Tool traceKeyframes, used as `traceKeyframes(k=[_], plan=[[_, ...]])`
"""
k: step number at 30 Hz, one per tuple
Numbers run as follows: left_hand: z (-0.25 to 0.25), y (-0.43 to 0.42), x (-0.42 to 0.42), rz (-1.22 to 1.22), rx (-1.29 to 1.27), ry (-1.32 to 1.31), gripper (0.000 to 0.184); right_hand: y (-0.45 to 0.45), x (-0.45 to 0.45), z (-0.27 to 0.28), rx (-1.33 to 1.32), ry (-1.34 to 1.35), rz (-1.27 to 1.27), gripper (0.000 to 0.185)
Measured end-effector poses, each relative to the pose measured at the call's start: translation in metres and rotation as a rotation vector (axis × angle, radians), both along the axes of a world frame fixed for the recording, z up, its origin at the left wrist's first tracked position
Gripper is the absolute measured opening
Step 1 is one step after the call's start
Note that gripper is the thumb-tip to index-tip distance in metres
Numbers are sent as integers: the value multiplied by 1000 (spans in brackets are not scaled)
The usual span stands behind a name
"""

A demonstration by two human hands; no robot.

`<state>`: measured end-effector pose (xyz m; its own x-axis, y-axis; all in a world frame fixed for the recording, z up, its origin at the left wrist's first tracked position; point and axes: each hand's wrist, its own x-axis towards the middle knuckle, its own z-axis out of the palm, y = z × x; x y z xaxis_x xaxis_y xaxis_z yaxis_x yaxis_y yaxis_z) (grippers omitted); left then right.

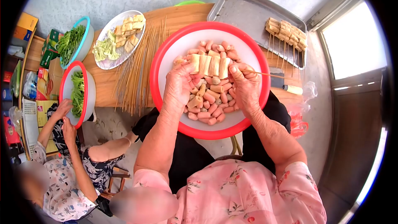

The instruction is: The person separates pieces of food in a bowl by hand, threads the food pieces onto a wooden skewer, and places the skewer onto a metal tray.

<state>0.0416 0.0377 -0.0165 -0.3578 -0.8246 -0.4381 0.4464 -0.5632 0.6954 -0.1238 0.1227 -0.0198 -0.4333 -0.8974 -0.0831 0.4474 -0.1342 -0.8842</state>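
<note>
Over a large red-rimmed white basin [156, 74], both hands hold one skewer [214, 66] threaded with several pale yellow rolled pieces that look like tofu skin. My left hand [179, 85] grips the rolls at the left end, its fingers closed round them. With thumb and fingers pinched, my right hand [245, 88] holds the bare stick just beside the last roll; the stick runs on to the right. Below the hands, the basin holds many short pink sausage pieces [210, 110] and some tan pieces among them.
A metal tray [244, 18] carries finished-looking skewers [287, 33] at back right. A knife [292, 89] lies at the table's right. Left are loose bamboo sticks [139, 74], an oval plate [100, 62], and a bowl of greens [71, 43]. A co-worker's hands [66, 116] touch another red-rimmed basin [86, 85].
</note>
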Motion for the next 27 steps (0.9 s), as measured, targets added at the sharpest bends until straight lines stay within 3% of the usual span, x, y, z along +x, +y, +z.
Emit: traceKeyframes(k=[3, 6, 8, 9, 11, 12, 15, 18, 23, 27], plan=[[1, 0, -5, 31, -78, 57, 29, -1, 2, 0, -47, -24, -18, 14], [-3, -7, 0, 94, -93, 67, 26, 11, 2, 21, 125, -44, 40, 17], [-3, -12, 6, 112, -121, 32, 26, 25, -7, 32, 341, 258, 300, 20], [-2, -14, 7, 132, -144, -4, 25, 31, -9, 30, 339, 265, 294, 20], [1, -16, 8, 169, -148, 14, 23, 40, -14, 21, -52, 998, 50, 22], [2, -17, 9, 175, -176, 3, 23, 41, -17, 25, -156, 1115, -123, 21], [-1, -19, 14, 147, -234, 19, 22, 42, -40, 52, -124, 1675, -231, 34], [6, -21, 17, 109, -186, 75, 24, 60, -59, 40, 91, 1636, 51, 32], [2, -24, 24, 54, -209, 33, 25, 102, -54, 45, 298, 1303, 376, 19], [19, -12, 11, -87, -342, -13, 30, 128, -46, 23, 35, 1155, 159, 16]])
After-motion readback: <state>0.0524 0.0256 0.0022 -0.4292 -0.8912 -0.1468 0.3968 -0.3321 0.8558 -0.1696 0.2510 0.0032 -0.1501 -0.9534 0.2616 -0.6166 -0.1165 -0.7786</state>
